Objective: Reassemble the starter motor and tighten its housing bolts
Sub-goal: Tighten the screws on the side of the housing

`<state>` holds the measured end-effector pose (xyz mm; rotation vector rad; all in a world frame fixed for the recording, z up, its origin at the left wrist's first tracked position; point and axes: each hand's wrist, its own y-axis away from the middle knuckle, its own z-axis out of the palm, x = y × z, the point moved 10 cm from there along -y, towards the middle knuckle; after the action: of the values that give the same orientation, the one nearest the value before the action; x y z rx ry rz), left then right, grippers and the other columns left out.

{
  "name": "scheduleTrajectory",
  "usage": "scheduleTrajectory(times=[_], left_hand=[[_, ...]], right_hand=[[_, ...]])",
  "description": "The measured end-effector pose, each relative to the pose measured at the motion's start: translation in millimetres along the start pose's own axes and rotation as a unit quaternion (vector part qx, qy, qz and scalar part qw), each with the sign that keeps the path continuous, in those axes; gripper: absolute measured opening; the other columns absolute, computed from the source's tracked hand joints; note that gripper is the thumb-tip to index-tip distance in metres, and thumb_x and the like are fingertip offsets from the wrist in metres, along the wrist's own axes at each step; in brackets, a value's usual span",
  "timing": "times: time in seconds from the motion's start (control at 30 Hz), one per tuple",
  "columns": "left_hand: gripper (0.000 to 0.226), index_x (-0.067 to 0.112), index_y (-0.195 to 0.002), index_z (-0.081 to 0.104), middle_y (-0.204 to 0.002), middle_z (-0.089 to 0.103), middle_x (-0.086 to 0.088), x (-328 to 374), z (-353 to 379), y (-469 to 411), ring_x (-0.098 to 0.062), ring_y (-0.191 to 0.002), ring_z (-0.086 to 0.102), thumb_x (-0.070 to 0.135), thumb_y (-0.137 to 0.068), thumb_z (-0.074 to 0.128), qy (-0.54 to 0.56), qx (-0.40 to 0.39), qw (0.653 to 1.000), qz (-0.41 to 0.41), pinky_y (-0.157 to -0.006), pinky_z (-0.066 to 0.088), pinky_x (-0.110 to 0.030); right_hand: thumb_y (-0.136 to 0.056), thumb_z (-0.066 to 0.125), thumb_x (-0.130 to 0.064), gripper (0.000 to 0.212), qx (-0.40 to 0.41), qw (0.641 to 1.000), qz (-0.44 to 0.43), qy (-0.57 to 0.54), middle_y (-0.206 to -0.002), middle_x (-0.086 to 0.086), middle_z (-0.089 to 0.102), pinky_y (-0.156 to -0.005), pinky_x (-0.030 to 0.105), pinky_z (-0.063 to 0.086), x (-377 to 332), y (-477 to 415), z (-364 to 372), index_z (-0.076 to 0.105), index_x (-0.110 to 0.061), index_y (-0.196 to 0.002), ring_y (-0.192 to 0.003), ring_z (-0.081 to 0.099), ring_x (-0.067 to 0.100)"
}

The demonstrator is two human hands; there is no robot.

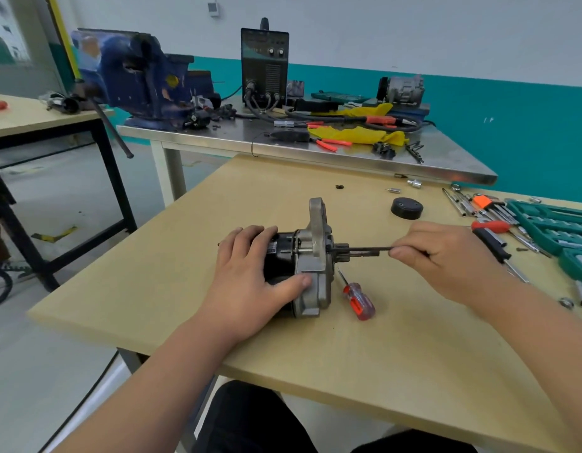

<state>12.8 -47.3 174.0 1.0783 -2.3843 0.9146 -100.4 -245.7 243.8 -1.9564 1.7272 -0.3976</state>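
Observation:
The starter motor (311, 256) lies on its side in the middle of the wooden table (397, 348), black body to the left, grey aluminium housing to the right. My left hand (250, 266) rests over the black body, thumb against the housing. My right hand (446, 256) pinches a long thin dark bolt (368, 248) that points left into the housing. A small red-handled screwdriver (356, 297) lies on the table just in front of the housing. A black round end cap (406, 208) sits apart behind the motor.
Sockets, hex keys and a red-and-black screwdriver (490, 235) crowd the right edge beside green socket trays (557, 223). Behind, a steel bench (463, 161) carries a blue vise (132, 80), a welder (264, 63), pliers and cables. The table's left edge drops to the floor.

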Motion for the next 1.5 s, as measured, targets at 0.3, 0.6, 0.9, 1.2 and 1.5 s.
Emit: scheduleTrajectory(times=[0.3,0.6,0.9,1.2,1.5], left_hand=[[0.102,0.025,-0.147,0.029,-0.146,0.028,0.006,1,0,0,-0.011,-0.139,0.009,0.08,-0.061,0.036,0.007,0.014,1.0,0.0,-0.116,0.014,-0.032],[0.101,0.024,-0.146,0.032,-0.143,0.03,0.007,1,-2,1,-0.008,-0.135,0.012,0.078,-0.061,0.04,0.009,0.015,1.0,0.008,-0.111,0.014,-0.026],[0.097,0.024,-0.144,0.035,-0.142,0.032,0.007,5,-4,0,-0.009,-0.135,0.016,0.075,-0.062,0.047,0.017,0.016,1.0,0.02,-0.108,0.015,-0.021],[0.094,0.023,-0.145,0.033,-0.144,0.031,0.004,4,-1,-1,-0.011,-0.136,0.014,0.071,-0.066,0.048,0.005,0.015,1.0,0.015,-0.107,0.014,-0.023],[0.1,0.022,-0.146,0.033,-0.145,0.032,0.001,5,-3,-1,-0.012,-0.136,0.014,0.077,-0.063,0.038,-0.004,0.02,1.0,0.008,-0.109,0.013,-0.026]], right_hand=[[-0.092,0.053,-0.041,0.03,-0.112,0.972,0.192,-0.078,-0.073,-0.006,0.068,-0.069,0.028,0.048,27,6,19,0.073,-0.024,-0.077,-0.074,0.059,0.011],[-0.091,0.051,-0.047,0.041,-0.128,0.936,0.265,-0.195,-0.044,-0.007,0.047,-0.047,0.02,0.036,31,11,23,0.068,-0.023,-0.062,-0.041,0.041,0.004],[-0.088,0.062,-0.04,0.018,0.012,0.942,0.268,-0.203,-0.059,-0.01,0.065,-0.051,0.023,0.043,29,13,9,0.067,-0.038,-0.071,-0.052,0.059,0.004],[-0.087,0.063,-0.047,0.033,0.024,0.911,0.345,-0.226,-0.062,-0.015,0.067,-0.053,0.025,0.039,35,26,15,0.07,-0.026,-0.062,-0.042,0.049,-0.001],[-0.088,0.066,-0.039,0.036,-0.011,0.819,0.432,-0.377,-0.044,-0.005,0.054,-0.035,0.019,0.031,35,34,30,0.068,-0.009,-0.067,-0.036,0.034,0.009]])
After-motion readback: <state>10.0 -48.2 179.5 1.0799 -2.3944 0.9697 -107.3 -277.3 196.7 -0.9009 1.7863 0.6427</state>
